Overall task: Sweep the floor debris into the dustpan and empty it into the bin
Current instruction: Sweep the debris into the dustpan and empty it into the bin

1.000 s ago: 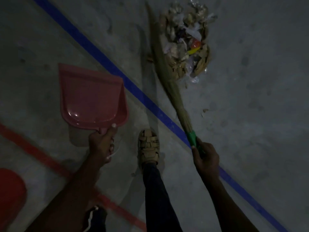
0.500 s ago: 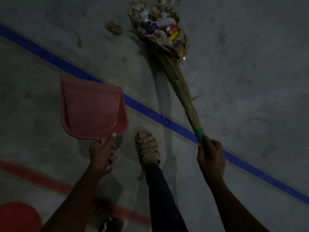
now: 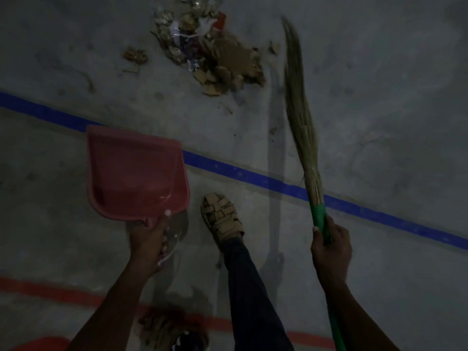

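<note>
While pan is empty, task is barely begun. Left hand grips pan handle, pan held above floor, well short of debris. Debris heaped beyond blue line, nothing swept in. Right hand clamps broom, bristles right of heap, apart. Bin not in view; sweeping, emptying both left.

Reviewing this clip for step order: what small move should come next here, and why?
Probably lower the dustpan to the floor beside the debris pile. The left hand holds it empty in the air, while the right hand holds the broom right of the pile.
</note>
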